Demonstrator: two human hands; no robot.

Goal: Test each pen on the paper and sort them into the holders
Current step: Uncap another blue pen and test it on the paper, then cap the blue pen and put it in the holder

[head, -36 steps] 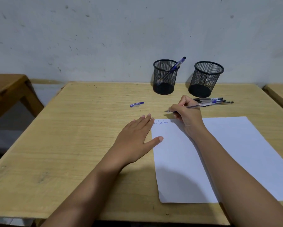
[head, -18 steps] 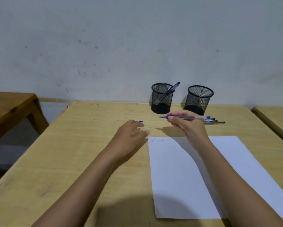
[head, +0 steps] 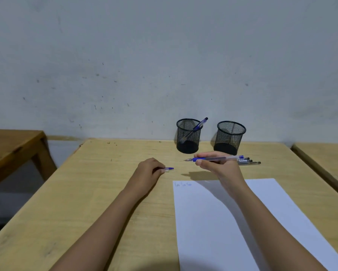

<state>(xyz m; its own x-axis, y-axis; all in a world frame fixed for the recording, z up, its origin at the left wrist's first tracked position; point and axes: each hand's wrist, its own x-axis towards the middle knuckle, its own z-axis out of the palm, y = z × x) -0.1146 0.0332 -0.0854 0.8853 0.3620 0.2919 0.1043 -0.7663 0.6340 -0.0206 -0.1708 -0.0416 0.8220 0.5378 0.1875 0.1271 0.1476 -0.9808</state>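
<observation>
My right hand (head: pixel 220 165) holds a blue pen (head: pixel 213 159) level above the table, tip pointing left, uncapped. My left hand (head: pixel 149 171) rests on the table with its fingers closed on the blue pen cap (head: pixel 169 169). A white sheet of paper (head: pixel 222 222) lies below my right hand, with small blue scribbles (head: pixel 182 184) at its top left corner. Two black mesh holders stand at the back: the left holder (head: pixel 188 135) has one blue pen (head: pixel 200 124) in it, the right holder (head: pixel 230 137) looks empty. Several more pens (head: pixel 249 161) lie behind my right hand.
The wooden table (head: pixel 86 192) ends at a pale wall behind the holders. Another wooden table (head: pixel 11 151) stands at the left across a gap, and a third table's edge (head: pixel 324 159) shows at the right.
My right hand lifted the pen off the paper and turned it level. My left hand left the paper's edge, moved up to the cap and closed on it. The view tilted upward.
</observation>
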